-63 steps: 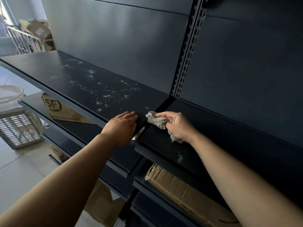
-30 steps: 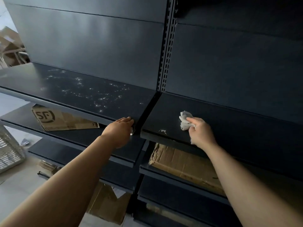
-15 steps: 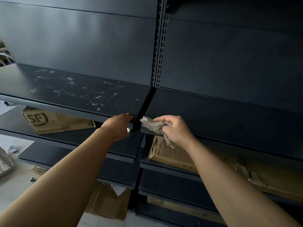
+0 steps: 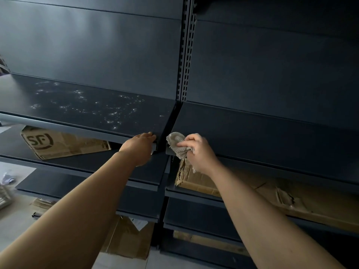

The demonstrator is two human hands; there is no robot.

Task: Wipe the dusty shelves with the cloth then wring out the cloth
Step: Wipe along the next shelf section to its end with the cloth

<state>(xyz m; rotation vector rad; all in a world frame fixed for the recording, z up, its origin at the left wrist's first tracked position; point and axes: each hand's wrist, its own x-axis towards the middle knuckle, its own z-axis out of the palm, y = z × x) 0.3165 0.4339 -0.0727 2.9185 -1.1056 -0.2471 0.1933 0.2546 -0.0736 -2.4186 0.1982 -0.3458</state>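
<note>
Right hand [image 4: 198, 154] clenched round crumpled cloth [image 4: 174, 141] at near edge of right shelf [image 4: 252, 136]; left hand [image 4: 138, 147] flat, fingers straight, on dusty left shelf [image 4: 77, 105].

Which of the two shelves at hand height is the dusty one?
The left shelf, whose front edge the left hand touches: pale specks are scattered across it. The right shelf, beside the cloth, shows none.

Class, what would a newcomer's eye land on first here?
Pale dust speckles dot the dark metal left shelf, upper left. At centre, the right hand grips a crumpled beige cloth at the edge of the dark right shelf; the left hand rests on the dusty shelf's corner.
</note>
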